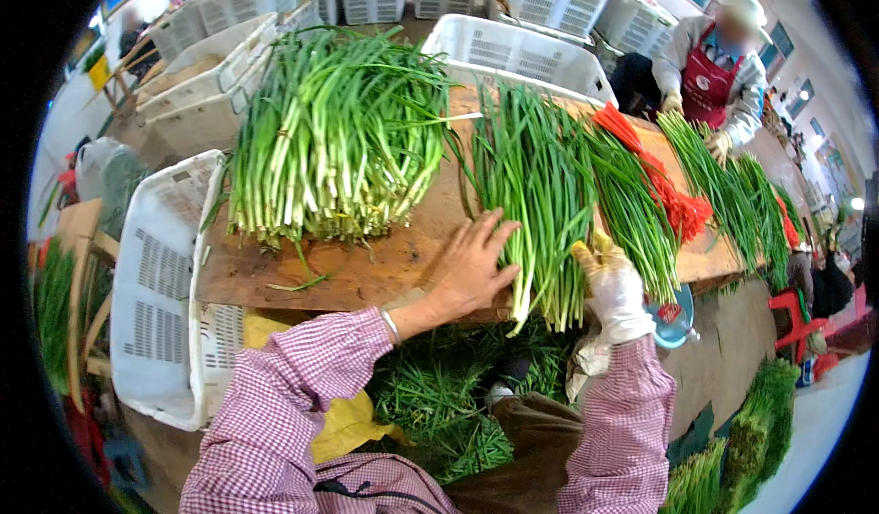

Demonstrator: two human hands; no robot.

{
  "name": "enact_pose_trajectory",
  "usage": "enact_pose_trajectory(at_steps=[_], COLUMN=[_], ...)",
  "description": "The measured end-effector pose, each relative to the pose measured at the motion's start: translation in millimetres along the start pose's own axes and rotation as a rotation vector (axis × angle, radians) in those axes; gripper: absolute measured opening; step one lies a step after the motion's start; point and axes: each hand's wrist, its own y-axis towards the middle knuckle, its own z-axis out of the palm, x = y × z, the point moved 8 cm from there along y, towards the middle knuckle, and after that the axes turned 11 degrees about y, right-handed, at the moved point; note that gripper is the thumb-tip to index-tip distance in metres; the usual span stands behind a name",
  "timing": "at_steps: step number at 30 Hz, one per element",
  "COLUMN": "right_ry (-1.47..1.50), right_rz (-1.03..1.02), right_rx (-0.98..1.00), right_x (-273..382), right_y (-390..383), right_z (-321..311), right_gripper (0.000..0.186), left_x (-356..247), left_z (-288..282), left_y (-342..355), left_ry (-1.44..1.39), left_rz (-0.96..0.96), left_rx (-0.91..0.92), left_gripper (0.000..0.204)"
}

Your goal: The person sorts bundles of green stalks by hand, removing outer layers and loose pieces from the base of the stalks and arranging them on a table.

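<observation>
Garlic chives lie on a wooden table in front of me. My left hand (474, 265), bare, rests with fingers spread against the left side of a loose bunch of garlic chives (531, 194), near its pale cut ends. On that bunch's other side is my right hand (612, 281), in a whitish glove with yellow fingertips. Its thumb and fingers are apart, touching the stalk ends. A large heap of garlic chives (339, 139) sits to the left. Right of my right hand lies another bunch (632, 216), with red ties (655, 171) spread across its far side.
A white crate (160, 285) stands at the table's left end, another crate (522, 52) behind it. At the far right a co-worker (719, 65) in a red apron handles more chives. Fallen leaves (439, 404) cover the floor below. A blue basin (678, 322) sits under the table's right part.
</observation>
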Motion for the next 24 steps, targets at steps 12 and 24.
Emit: enact_pose_trajectory(at_steps=[12, 24], right_ry=[-0.171, 0.086], right_rz=[-0.264, -0.207], right_rx=[-0.064, 0.298], right_x=[60, 317], right_y=[24, 41], right_z=[8, 105], right_gripper=[0.03, 0.078], left_x=[-34, 160], left_z=[-54, -244], left_y=[-49, -157], left_ry=[-0.162, -0.108], left_rz=[0.288, -0.335], left_rx=[0.023, -0.453], left_gripper=[0.054, 0.051])
